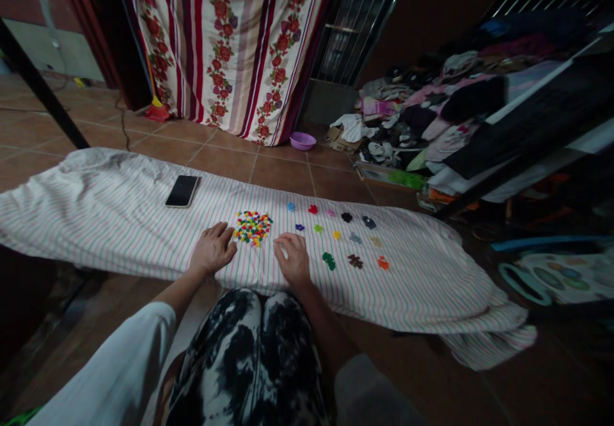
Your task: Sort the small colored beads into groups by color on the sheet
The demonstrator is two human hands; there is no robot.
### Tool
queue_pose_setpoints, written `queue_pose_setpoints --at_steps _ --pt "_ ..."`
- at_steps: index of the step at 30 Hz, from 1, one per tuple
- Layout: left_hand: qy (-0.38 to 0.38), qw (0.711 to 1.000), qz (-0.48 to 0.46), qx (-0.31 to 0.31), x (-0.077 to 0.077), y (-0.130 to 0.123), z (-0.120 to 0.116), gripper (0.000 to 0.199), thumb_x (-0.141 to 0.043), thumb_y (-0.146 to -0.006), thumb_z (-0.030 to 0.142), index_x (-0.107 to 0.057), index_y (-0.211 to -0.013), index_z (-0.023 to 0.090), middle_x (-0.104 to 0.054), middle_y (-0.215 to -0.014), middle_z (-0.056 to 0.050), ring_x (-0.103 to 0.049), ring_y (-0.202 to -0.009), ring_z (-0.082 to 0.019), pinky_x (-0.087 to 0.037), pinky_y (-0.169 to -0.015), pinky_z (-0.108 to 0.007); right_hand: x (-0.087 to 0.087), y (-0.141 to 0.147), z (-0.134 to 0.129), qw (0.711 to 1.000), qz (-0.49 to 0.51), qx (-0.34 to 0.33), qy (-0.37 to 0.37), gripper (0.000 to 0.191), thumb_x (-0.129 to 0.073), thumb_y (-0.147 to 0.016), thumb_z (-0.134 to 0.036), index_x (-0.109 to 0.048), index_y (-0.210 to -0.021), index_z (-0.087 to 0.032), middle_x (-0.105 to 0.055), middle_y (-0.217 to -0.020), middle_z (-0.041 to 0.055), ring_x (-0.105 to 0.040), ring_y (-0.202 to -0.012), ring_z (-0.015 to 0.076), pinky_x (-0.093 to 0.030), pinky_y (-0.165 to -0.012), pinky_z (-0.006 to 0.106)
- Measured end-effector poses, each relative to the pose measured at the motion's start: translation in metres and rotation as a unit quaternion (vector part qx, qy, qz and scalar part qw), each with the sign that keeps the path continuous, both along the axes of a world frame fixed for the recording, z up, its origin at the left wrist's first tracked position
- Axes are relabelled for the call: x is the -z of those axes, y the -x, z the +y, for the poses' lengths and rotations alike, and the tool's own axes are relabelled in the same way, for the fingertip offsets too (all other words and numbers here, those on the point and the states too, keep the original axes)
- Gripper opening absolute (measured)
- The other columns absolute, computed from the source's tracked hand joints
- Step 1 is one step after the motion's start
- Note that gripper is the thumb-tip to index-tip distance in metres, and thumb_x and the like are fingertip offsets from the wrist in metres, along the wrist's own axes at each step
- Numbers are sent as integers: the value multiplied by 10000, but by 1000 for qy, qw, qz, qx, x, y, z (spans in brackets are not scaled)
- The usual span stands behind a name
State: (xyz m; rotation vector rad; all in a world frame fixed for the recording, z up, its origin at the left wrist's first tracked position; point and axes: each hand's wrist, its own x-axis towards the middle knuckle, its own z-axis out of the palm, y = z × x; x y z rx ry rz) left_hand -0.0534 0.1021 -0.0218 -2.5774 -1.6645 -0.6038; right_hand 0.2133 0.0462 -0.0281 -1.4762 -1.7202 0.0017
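A spread of small mixed-colour pieces like beads [253,228] lies on the striped cloth [144,234] between my hands. My left hand [213,248] rests flat on the cloth, fingers stretched out, its tips at the left edge of the spread. Just right of the spread, my right hand [293,260] has thumb and forefinger brought together in a pinch; whatever is between them is too small to tell. Beyond it sit single-colour clusters in rows, among them a red one [313,209], a yellow one [336,235], a dark green one [329,260], a brown one [355,261] and an orange one [382,263].
A phone [183,191] lies on the cloth to the left. Behind are a flowered curtain [230,48], a purple basin [302,141] and a red broom [158,112] on the tiled floor. Clothes [432,112] are heaped at the right, near dark metal bars.
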Motion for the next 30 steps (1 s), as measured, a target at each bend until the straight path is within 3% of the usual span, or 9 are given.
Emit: queue_pose_setpoints --at_steps 4,9,18,24,30 --pt "1 1000 0 0 1 0 1 406 -426 -903 353 -598 -1230 184 -573 -1359 -169 -515 -1285 -307 -428 -1042 -478 -16 39 16 997 -31 -60 50 203 -534 -942 -284 -734 -940 -249 -639 -1118 81 -524 -1110 245 -464 -996 422" --pt "1 1000 8 -3 2 0 2 425 -420 -908 352 -586 -1250 162 -575 -1361 -167 -515 -1287 -303 -419 -1056 -458 -11 66 37 991 -75 -82 80 155 -609 -901 -243 -755 -951 -248 -575 -1328 86 -417 -1264 296 -416 -1059 506" --pt "-15 1000 -7 -3 5 0 2 389 -451 -892 326 -588 -1233 198 -589 -1340 -141 -515 -1289 -280 -417 -1067 -448 -5 73 56 986 -102 -90 100 195 -612 -873 -153 -775 -896 -260 -599 -1306 83 -405 -1286 303 -404 -1066 528" --pt "-6 1000 -14 0 3 0 2 405 -438 -896 319 -589 -1235 158 -581 -1344 -166 -505 -1296 -295 -411 -1076 -453 -4 75 59 984 -128 -88 85 219 -621 -850 -120 -781 -890 -263 -636 -1237 81 -430 -1248 303 -431 -1032 506" --pt "-7 1000 -19 0 4 0 2 392 -447 -895 322 -590 -1227 170 -586 -1336 -161 -507 -1293 -290 -411 -1076 -457 -13 71 67 971 -174 -130 97 185 -618 -866 -147 -773 -830 -240 -633 -1243 91 -422 -1257 304 -418 -1028 503"
